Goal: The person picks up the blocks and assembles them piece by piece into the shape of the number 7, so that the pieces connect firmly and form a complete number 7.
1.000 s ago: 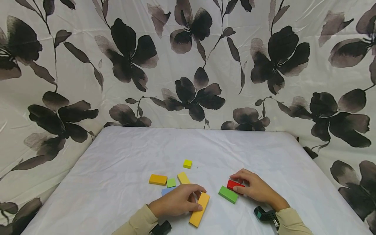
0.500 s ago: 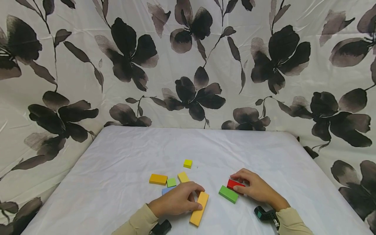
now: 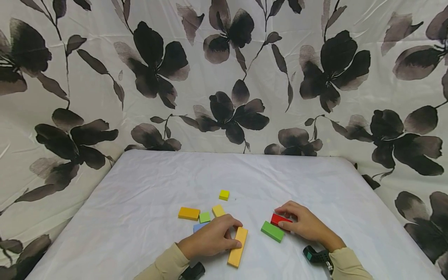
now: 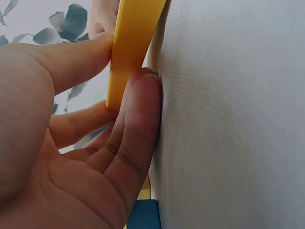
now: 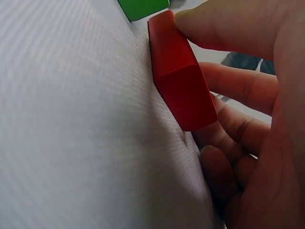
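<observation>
My left hand (image 3: 211, 238) pinches a long yellow-orange block (image 3: 238, 249) between thumb and fingers. In the left wrist view the thumb presses one face of that block (image 4: 133, 43), with fingers on its far side and the little finger side close to the cloth. My right hand (image 3: 308, 225) holds a red block (image 3: 279, 219) by its ends, thumb on the near one. The right wrist view has this red block (image 5: 183, 76) low at the cloth. Beside it lies a green block (image 3: 272, 232), apart from the fingers.
Left of centre lie an orange block (image 3: 189, 213), a small light green block (image 3: 204, 217), a blue block (image 3: 200, 227) partly behind the left hand, and a pale yellow block (image 3: 218, 210). A small yellow cube (image 3: 224, 195) sits farther back on the white cloth (image 3: 157, 182).
My left hand and the long yellow-orange block have shifted slightly away from me, the block turning a little more upright in the head view. The right hand and red block stay put.
</observation>
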The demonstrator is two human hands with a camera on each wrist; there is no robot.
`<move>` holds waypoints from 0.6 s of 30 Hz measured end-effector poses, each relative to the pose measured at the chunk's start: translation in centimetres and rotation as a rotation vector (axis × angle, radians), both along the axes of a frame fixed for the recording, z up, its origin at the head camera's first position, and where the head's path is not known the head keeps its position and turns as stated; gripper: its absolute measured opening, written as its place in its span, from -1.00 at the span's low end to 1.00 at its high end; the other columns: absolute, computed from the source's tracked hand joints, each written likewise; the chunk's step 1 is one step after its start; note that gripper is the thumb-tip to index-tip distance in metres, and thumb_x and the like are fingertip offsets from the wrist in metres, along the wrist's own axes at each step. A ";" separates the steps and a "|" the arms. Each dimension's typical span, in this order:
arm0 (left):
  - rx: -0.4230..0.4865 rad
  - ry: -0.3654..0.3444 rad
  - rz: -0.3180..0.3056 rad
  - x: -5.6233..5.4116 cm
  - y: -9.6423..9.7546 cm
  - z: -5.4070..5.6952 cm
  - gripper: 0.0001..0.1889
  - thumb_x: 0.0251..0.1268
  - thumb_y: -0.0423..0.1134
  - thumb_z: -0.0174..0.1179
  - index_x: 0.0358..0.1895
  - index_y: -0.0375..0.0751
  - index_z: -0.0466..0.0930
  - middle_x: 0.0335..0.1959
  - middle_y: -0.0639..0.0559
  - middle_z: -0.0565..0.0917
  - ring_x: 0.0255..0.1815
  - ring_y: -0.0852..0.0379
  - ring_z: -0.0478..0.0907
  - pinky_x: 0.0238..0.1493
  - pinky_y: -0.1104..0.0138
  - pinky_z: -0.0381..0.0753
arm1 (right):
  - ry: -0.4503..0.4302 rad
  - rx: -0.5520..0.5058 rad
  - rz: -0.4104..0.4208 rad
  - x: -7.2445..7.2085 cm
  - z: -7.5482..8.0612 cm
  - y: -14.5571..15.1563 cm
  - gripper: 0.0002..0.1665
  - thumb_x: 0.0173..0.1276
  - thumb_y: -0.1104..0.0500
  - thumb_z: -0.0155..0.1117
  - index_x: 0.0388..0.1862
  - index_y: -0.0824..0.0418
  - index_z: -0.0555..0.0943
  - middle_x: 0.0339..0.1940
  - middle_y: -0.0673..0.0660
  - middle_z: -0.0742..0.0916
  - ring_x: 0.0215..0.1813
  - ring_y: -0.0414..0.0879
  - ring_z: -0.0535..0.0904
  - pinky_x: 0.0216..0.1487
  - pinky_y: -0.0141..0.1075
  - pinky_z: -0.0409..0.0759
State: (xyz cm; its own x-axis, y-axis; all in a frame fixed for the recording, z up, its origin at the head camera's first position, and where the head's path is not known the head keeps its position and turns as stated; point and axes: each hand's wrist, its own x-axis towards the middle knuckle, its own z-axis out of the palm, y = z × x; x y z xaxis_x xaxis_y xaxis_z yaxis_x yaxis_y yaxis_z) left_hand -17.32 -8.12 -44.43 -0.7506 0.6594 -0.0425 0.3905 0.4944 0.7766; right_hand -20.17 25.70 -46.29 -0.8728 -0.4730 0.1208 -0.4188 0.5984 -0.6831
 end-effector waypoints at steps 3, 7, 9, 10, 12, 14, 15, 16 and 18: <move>-0.015 0.000 0.010 0.0 0.1 0.1 -0.53 0.27 -0.06 0.40 0.20 -0.11 0.57 -0.19 0.24 0.49 -0.38 0.34 0.50 -0.33 0.43 0.54 | 0.008 -0.002 0.002 0.1 0.1 0.0 -0.59 0.38 -0.05 0.38 0.15 0.04 0.65 -0.02 -0.12 0.63 -0.09 -0.16 0.50 -0.07 -0.30 0.49; -0.028 -0.004 0.030 0.0 0.4 0.1 -0.52 0.28 -0.05 0.39 0.21 -0.12 0.58 -0.18 0.23 0.49 -0.38 0.33 0.49 -0.33 0.43 0.53 | 0.027 -0.016 0.010 0.1 0.1 0.0 -0.61 0.39 -0.02 0.38 0.14 0.06 0.66 -0.04 -0.09 0.64 -0.11 -0.16 0.50 -0.10 -0.30 0.48; -0.031 -0.006 0.037 0.0 0.4 0.1 -0.52 0.28 -0.05 0.39 0.21 -0.12 0.57 -0.18 0.23 0.49 -0.38 0.32 0.49 -0.33 0.43 0.53 | 0.031 -0.018 0.013 0.1 0.1 0.0 -0.61 0.39 -0.02 0.38 0.14 0.07 0.66 -0.04 -0.09 0.64 -0.11 -0.16 0.50 -0.10 -0.30 0.48; -0.032 -0.004 0.039 0.1 0.4 0.2 -0.52 0.28 -0.05 0.39 0.21 -0.13 0.58 -0.17 0.23 0.49 -0.38 0.33 0.49 -0.33 0.43 0.53 | 0.030 -0.014 0.010 0.1 0.0 0.0 -0.60 0.39 -0.02 0.38 0.14 0.06 0.66 -0.04 -0.10 0.64 -0.11 -0.17 0.50 -0.10 -0.30 0.48; -0.036 0.008 0.041 0.1 0.5 0.2 -0.54 0.29 -0.07 0.39 0.19 -0.13 0.58 -0.16 0.22 0.49 -0.38 0.34 0.49 -0.32 0.44 0.53 | 0.025 -0.005 0.002 0.1 0.0 0.0 -0.60 0.38 -0.04 0.38 0.14 0.04 0.66 -0.04 -0.11 0.63 -0.10 -0.18 0.50 -0.09 -0.31 0.49; -0.039 0.023 0.039 0.2 0.5 0.2 -0.57 0.30 -0.10 0.38 0.18 -0.14 0.60 -0.14 0.21 0.49 -0.37 0.35 0.48 -0.31 0.45 0.53 | 0.019 0.004 -0.003 0.0 -0.1 0.0 -0.59 0.38 -0.05 0.37 0.15 0.03 0.66 -0.04 -0.13 0.63 -0.10 -0.18 0.50 -0.08 -0.31 0.49; -0.041 0.030 0.039 0.2 0.5 0.2 -0.59 0.31 -0.11 0.37 0.17 -0.15 0.60 -0.13 0.21 0.50 -0.37 0.36 0.48 -0.30 0.45 0.53 | 0.016 0.007 -0.007 0.0 -0.1 -0.1 -0.59 0.38 -0.06 0.38 0.15 0.02 0.66 -0.04 -0.13 0.63 -0.10 -0.18 0.50 -0.07 -0.31 0.49; -0.043 0.035 0.039 0.2 0.4 0.2 -0.60 0.31 -0.12 0.37 0.16 -0.15 0.61 -0.12 0.21 0.50 -0.36 0.36 0.48 -0.30 0.45 0.53 | 0.016 0.009 -0.008 0.0 -0.1 -0.1 -0.59 0.38 -0.06 0.38 0.15 0.03 0.65 -0.04 -0.13 0.63 -0.10 -0.18 0.50 -0.07 -0.31 0.48; -0.046 0.039 0.039 0.2 0.4 0.2 -0.62 0.32 -0.14 0.37 0.15 -0.15 0.62 -0.10 0.21 0.50 -0.36 0.36 0.48 -0.30 0.45 0.53 | 0.017 0.010 -0.006 0.0 -0.1 -0.1 -0.59 0.38 -0.05 0.38 0.15 0.03 0.65 -0.04 -0.13 0.63 -0.10 -0.17 0.50 -0.07 -0.31 0.48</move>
State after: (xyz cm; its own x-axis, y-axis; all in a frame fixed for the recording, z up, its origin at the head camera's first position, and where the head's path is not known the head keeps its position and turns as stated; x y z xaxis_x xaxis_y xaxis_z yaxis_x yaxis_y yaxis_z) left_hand -17.13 -7.69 -44.25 -0.7774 0.6276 -0.0427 0.3994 0.5448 0.7374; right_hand -20.19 25.62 -46.38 -0.8736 -0.4685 0.1314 -0.4267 0.6076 -0.6699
